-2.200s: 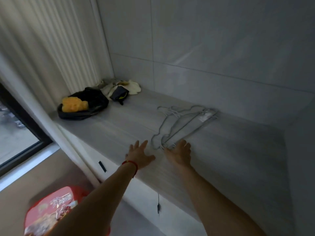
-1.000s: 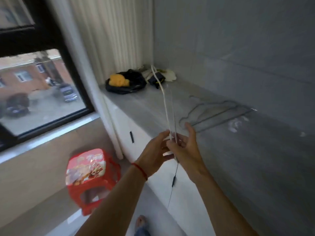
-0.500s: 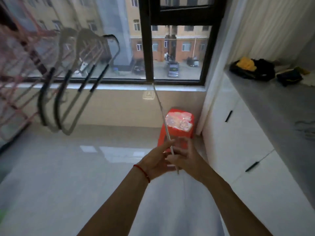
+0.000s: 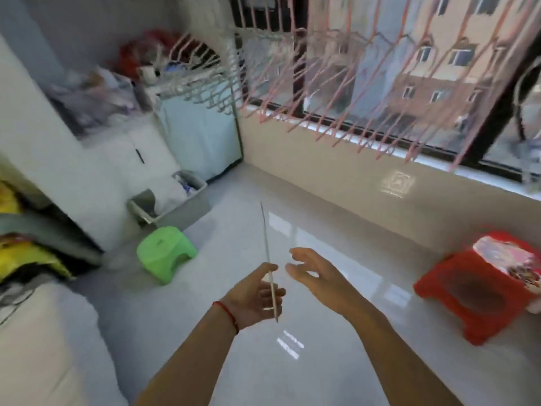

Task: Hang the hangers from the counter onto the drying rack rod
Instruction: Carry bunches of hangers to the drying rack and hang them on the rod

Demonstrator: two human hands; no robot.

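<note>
Head view, blurred by motion. I see the left hand (image 4: pixel 257 297) gripping a thin pale hanger (image 4: pixel 268 259), seen edge-on and slanting up and away over the glossy floor (image 4: pixel 336 361). The right hand (image 4: pixel 316 276) is just beside it, fingers spread and relaxed, holding nothing. Pink hangers (image 4: pixel 336 92) crowd the drying rack across the window, upper frame. Green stool (image 4: pixel 165 253) at floor left, red stool (image 4: pixel 486 291) at right edge.

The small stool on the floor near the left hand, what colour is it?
Bright green; the stool shows plainly in the head view, the only view.
</note>
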